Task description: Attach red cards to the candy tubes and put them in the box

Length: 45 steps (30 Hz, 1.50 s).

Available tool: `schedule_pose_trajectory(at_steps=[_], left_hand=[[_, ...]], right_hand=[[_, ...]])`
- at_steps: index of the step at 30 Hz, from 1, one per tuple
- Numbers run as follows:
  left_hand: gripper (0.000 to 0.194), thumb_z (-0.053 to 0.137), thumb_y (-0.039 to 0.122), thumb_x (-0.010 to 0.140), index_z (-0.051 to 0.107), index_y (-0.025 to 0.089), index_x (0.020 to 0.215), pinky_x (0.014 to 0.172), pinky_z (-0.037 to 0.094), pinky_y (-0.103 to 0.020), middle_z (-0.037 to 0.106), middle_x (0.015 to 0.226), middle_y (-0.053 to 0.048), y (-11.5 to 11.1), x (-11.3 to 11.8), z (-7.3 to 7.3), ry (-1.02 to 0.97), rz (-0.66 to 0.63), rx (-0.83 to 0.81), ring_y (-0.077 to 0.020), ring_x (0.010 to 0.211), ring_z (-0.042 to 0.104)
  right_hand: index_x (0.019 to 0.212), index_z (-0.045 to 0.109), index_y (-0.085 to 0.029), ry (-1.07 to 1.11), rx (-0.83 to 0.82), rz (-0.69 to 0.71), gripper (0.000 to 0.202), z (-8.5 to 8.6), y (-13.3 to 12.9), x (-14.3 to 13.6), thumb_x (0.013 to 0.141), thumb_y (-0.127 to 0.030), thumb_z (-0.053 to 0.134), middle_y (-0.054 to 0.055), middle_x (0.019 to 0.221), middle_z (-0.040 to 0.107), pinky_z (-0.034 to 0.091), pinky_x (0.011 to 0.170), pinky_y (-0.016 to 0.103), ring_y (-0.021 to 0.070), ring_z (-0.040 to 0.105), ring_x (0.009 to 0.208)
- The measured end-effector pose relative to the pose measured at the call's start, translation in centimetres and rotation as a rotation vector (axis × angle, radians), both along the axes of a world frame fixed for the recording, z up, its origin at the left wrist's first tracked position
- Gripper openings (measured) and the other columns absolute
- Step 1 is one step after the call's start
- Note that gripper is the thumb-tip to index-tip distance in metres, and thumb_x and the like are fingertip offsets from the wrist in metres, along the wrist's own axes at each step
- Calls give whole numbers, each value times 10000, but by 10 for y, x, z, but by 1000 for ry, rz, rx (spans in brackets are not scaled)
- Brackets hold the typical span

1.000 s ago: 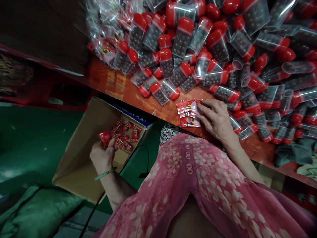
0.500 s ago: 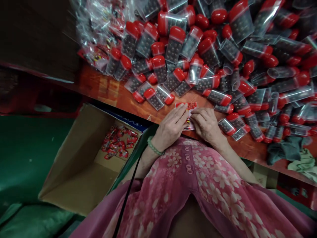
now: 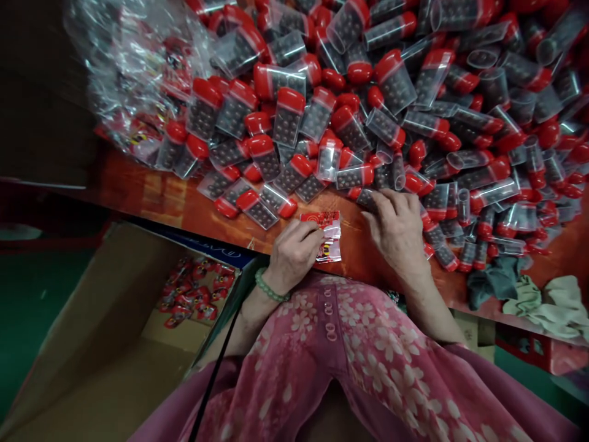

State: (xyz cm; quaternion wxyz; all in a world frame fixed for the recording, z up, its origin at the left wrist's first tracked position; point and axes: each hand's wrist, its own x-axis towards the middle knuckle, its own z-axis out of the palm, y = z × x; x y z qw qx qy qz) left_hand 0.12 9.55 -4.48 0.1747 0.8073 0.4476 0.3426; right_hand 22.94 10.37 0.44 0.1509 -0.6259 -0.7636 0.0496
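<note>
My left hand [image 3: 294, 252] is closed at the table's near edge, its curled fingers on the left side of a small printed plastic wrapper [image 3: 330, 228]. The wrapper is red on top, pink and clear below, and part of it is hidden under the fingers. My right hand [image 3: 396, 230] reaches over the front of the pile, thumb apart from bent fingers. Its fingertips are at a clear container with a red end [image 3: 364, 196], partly covered by the hand. A heap of similar red-capped containers filled with dark beads [image 3: 288, 116] lies beyond both hands.
A crinkled clear bag with printed wrappers [image 3: 142, 73] lies at the back left. Below left stands an open cardboard box [image 3: 59, 331] with several small red wrapped pieces [image 3: 196, 291] inside. Dark cloth [image 3: 494, 282] and pale cloth [image 3: 552, 301] lie at the table's right edge.
My right hand has left the wrapper and moved right and forward to the pile's front. My left hand's fingers have curled in on the wrapper. The camera view has shifted.
</note>
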Motion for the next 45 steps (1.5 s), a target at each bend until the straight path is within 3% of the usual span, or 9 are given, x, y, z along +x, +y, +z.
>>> schedule_pose_trajectory(at_steps=[6,13,22,27,30,34,36,41,45], left_hand=[[243,606,308,1026,794,155,1022,770,547,-299,761,941,-67,4,-2,6,-64,-40,-119,-167,833,667],[332,497,282,1056,763,148,910,819,539,-301,754,926,-74,12,-6,22,-29,-60,-397,-177,873,688],[59,783,132,845,793,159,793,682,524,-231,779,764,-17,12,3,15,-219,63,-253,-132,707,710],[27,809,131,838,814,158,840,708,548,-212,807,817,-31,12,3,20,-316,82,-203,-121,744,730],[5,820,164,842,818,167,838,717,562,-209,810,822,-32,11,-2,24,-392,76,-267,-116,745,738],[100,879,250,804,809,179,795,677,554,-199,799,778,-16,8,-6,29,-488,41,-363,-102,691,720],[123,884,283,803,808,187,789,677,555,-204,801,781,-16,6,-6,32,-504,25,-382,-103,693,718],[170,893,325,791,798,185,773,674,547,-217,795,790,-21,2,-4,35,-544,-11,-469,-113,702,714],[265,898,426,772,794,183,759,642,529,-229,778,778,-26,1,-4,35,-593,-3,-604,-117,681,689]], right_hand=[[1374,611,-97,-199,-163,-44,416,2,14,1,994,-250,537,236,1251,654,518,914,600,397,543,1109],[1476,549,-149,-272,-123,47,476,4,7,9,1035,-148,370,173,1178,665,514,917,514,313,551,1045],[1424,599,-100,-192,-230,120,497,-4,7,7,1033,-403,552,193,1170,713,536,954,522,354,607,1089],[1424,580,-136,55,-214,140,456,-1,15,6,989,-271,573,162,1211,734,564,1006,511,328,669,1104],[1361,614,-214,374,-199,130,420,3,16,12,957,-325,644,111,1219,739,583,993,490,290,705,1084],[1170,627,-309,971,-170,26,383,8,10,12,851,-415,810,-7,1011,725,620,771,354,197,726,860],[1114,596,-329,1139,-144,-2,367,12,5,5,843,-427,823,-40,909,699,609,678,320,176,714,764],[1081,526,-338,1265,-130,-57,375,21,-5,-22,862,-403,823,-49,903,741,619,644,308,173,742,736],[1169,547,-343,1233,-116,-84,419,13,-12,-31,864,-413,826,-45,931,743,604,619,281,167,757,764]])
